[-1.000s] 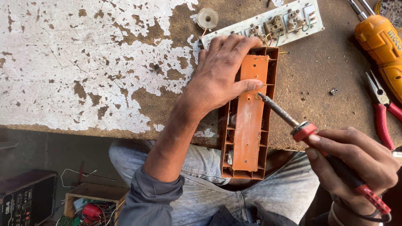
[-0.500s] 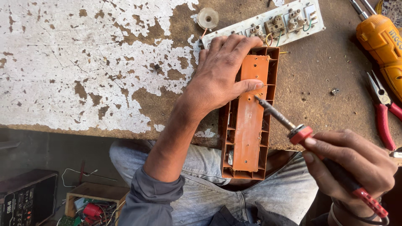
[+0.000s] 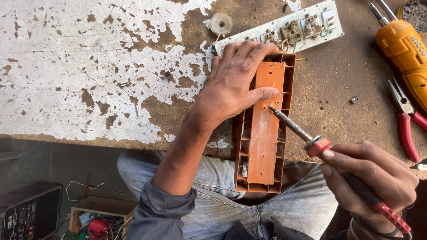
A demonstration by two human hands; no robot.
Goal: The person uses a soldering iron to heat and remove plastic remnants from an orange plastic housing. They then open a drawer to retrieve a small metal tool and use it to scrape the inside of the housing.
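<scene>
My left hand (image 3: 235, 84) lies flat on the upper half of a long orange plastic housing (image 3: 262, 142) that juts over the near table edge above my lap. Its thumb rests on the housing's raised centre strip. My right hand (image 3: 373, 178) grips a soldering iron (image 3: 296, 129) by its red and dark handle. The iron's metal tip touches the housing just below my left thumb. Beyond the housing lies a white socket panel (image 3: 284, 31), face down, with brass terminals and coloured wires showing.
A worn table (image 3: 89, 80) with flaking white paint carries an orange power tool (image 3: 407, 51) and red-handled pliers (image 3: 407, 124) at the right, a small round reel (image 3: 221, 23) at the top and a tiny screw (image 3: 354, 100). Under the table stand a dark box (image 3: 26, 213) and a wooden crate of parts (image 3: 95, 218).
The soldering iron's tip has slid slightly left along the housing, closer to my left thumb. My left hand has stayed in place.
</scene>
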